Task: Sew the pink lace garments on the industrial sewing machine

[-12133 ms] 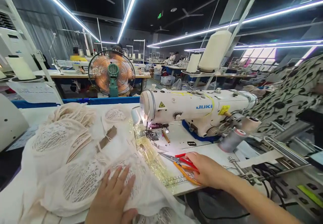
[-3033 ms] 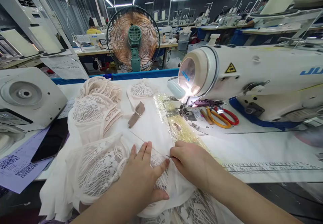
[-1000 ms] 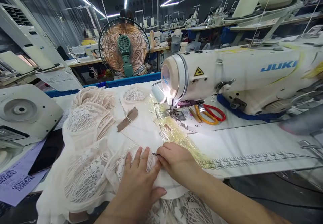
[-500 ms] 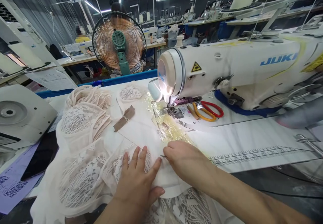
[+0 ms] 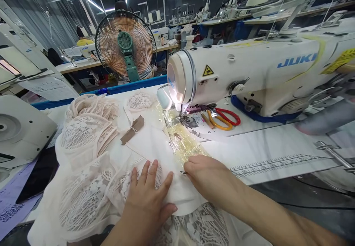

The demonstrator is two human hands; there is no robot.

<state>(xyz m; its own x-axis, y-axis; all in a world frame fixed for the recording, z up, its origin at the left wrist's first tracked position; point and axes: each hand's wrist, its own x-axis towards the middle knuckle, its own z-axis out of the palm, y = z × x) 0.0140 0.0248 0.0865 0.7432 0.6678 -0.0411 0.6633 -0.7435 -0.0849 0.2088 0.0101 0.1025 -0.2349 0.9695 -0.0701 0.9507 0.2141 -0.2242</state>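
My left hand point(image 5: 148, 192) lies flat with fingers spread on a pale lace bra piece point(image 5: 126, 174) and the smooth white fabric point(image 5: 184, 198) beside it. Just right of it, my right hand point(image 5: 203, 174) is closed in a pinch, low over that fabric. A thin dark metal tip point(image 5: 183, 172) pokes out of its fingers toward my left hand; the rest of this tool is hidden in the fist. More lace point(image 5: 206, 225) shows below the white fabric, near the table's front edge. Larger lace cups point(image 5: 85, 194) spread out to the left.
A JUKI sewing machine point(image 5: 222, 66) stands at the right, its lamp lit. Scissors point(image 5: 224, 119) with red and orange handles lie beneath its arm. Yellowish tape point(image 5: 180, 142) covers the table before the needle. Stacked lace pieces point(image 5: 88, 131), a brown strip point(image 5: 132, 129) and a fan point(image 5: 126, 46) are beyond.
My right hand has moved a little to the right, away from my left hand, with the metal tip still showing. My left hand stays on the fabric. The whole view has shifted slightly.
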